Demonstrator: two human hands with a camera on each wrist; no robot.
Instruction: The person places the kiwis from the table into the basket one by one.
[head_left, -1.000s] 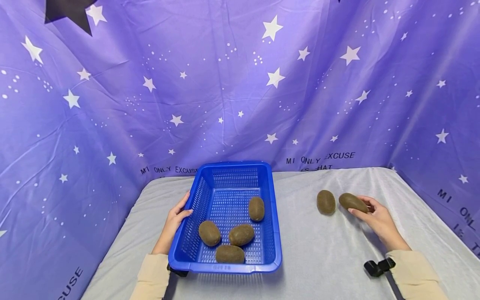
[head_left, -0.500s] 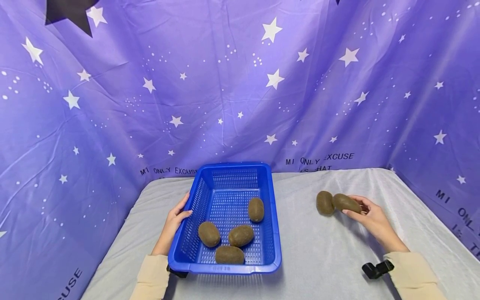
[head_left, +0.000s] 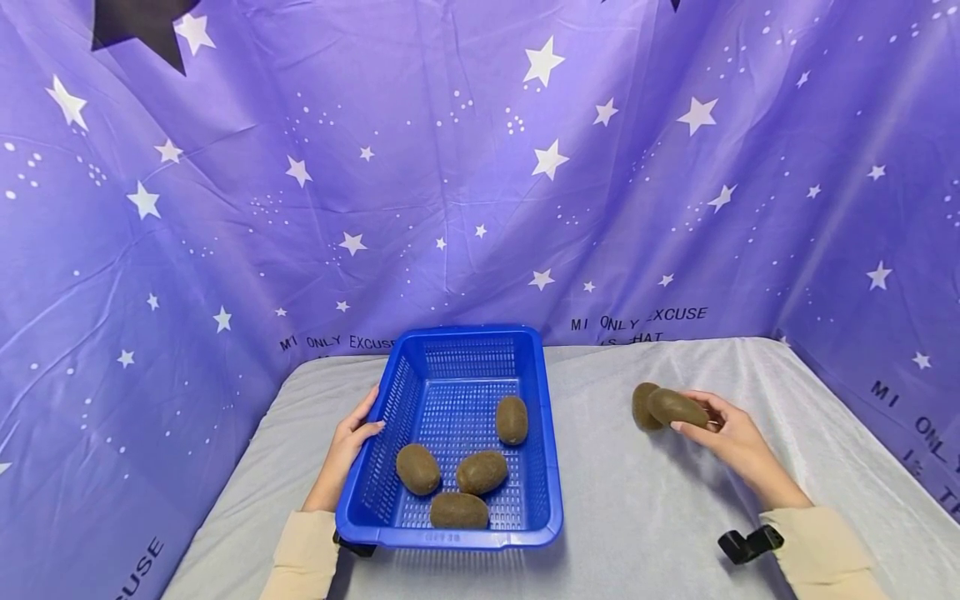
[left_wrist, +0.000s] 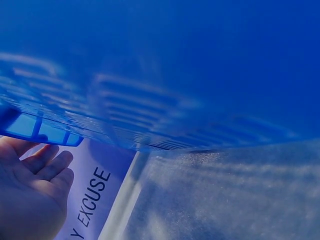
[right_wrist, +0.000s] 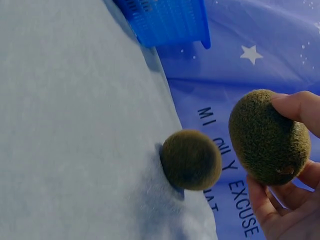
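Note:
My right hand [head_left: 731, 429] pinches a brown kiwi [head_left: 677, 407] between thumb and fingers, raised above the cloth. In the head view it partly covers a second kiwi [head_left: 643, 406]; the right wrist view shows that second kiwi [right_wrist: 191, 160] lying on the cloth, apart from the held kiwi [right_wrist: 267, 137]. At the left side of a blue plastic basket [head_left: 551, 450], my left hand [head_left: 347, 442] grips the rim, thumb over the edge and fingers outside. Several kiwis lie inside toward the near end, one of them a kiwi [head_left: 512, 419] by the right wall.
A grey-white cloth [head_left: 600, 508] covers the table. Behind it and at both sides hangs a purple star-printed curtain [head_left: 450, 167]. The basket stands left of the loose kiwi, with a stretch of cloth between them.
My right hand has brought its kiwi leftward and up, from beside the second kiwi to partly in front of it. The left hand and basket have stayed in place.

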